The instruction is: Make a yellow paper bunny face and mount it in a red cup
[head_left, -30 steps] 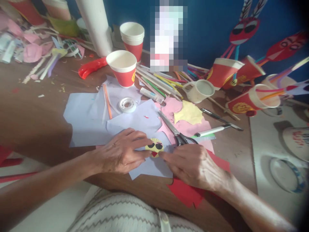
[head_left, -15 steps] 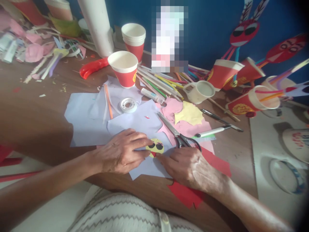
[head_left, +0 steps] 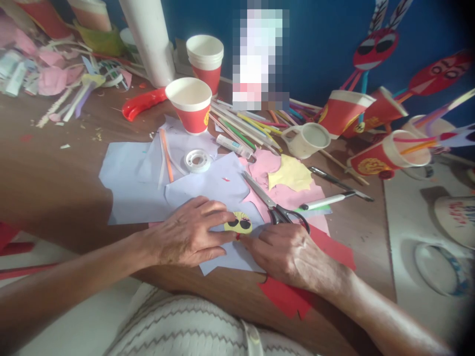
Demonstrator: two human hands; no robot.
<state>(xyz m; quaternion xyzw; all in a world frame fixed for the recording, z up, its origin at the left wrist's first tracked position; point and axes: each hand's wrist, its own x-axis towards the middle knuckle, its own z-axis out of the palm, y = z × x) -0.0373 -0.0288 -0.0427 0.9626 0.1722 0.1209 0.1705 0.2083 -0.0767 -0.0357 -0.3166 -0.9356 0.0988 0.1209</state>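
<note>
A small yellow paper face [head_left: 239, 223] with black sunglasses lies on a lavender sheet [head_left: 129, 183] near the table's front edge. My left hand [head_left: 185, 235] rests on the sheet with its fingers drawn together, fingertips pressing the face's left edge. My right hand [head_left: 289, 254] comes in from the right with its fingers curled. Its fingertip presses a tiny red piece [head_left: 237, 236] at the bottom of the face. Most of that piece is hidden under the finger.
Scissors [head_left: 272, 205] lie just beyond my right hand, on pink paper [head_left: 263, 165] beside a yellow scrap [head_left: 291, 174]. A tape roll [head_left: 196, 160], a pen [head_left: 326, 200], pencils [head_left: 241, 126], red paper cups [head_left: 190, 105] and a red sheet [head_left: 285, 299] surround the work.
My right hand has slid left and up, so its fingertip now covers the red mouth at the face's bottom. The left hand has hardly moved.
</note>
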